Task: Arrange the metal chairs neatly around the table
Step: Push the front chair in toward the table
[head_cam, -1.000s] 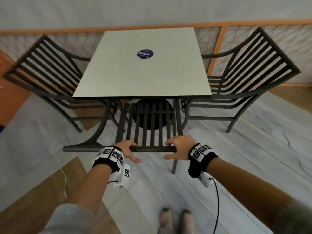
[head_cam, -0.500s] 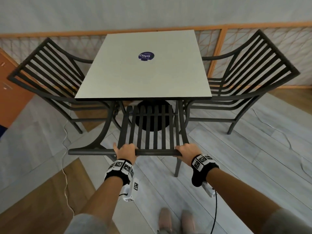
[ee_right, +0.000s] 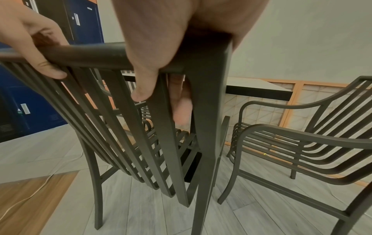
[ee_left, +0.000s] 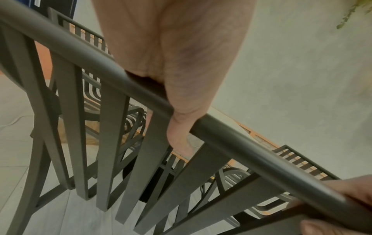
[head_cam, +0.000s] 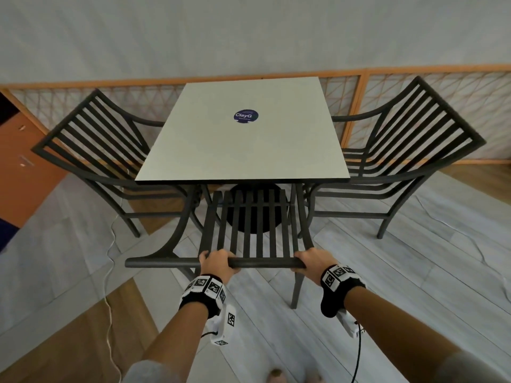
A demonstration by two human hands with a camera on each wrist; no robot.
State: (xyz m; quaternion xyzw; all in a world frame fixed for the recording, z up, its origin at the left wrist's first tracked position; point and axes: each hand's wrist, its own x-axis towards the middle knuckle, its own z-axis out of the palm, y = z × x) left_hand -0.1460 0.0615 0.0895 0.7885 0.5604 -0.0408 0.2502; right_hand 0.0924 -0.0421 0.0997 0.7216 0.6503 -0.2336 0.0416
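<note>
A dark metal slatted chair [head_cam: 250, 225] stands at the near side of the square white table [head_cam: 221, 156], its seat partly under the table edge. My left hand [head_cam: 218, 262] grips the chair's top rail [head_cam: 262, 262] near its middle, fingers curled over it. Gripping the rail's right end at the corner post is my right hand [head_cam: 309, 259]. The left wrist view shows the left hand [ee_left: 177, 71] wrapped round the rail [ee_left: 251, 151]. In the right wrist view my right hand [ee_right: 161, 47] clasps the rail corner [ee_right: 207, 52], and the left hand [ee_right: 30, 39] holds the rail further left.
Two matching chairs flank the table: one on the left [head_cam: 91, 142], one on the right [head_cam: 409, 145]. A wooden lattice rail [head_cam: 356, 111] and a wall stand behind. A white cable [head_cam: 109, 272] runs over the floor at the left. Blue lockers [ee_right: 40, 95] stand beyond.
Both hands, resting loosely on the top rail a second ago, now have their fingers wrapped round it. The right hand has settled on the rail's right corner. My view has shifted slightly.
</note>
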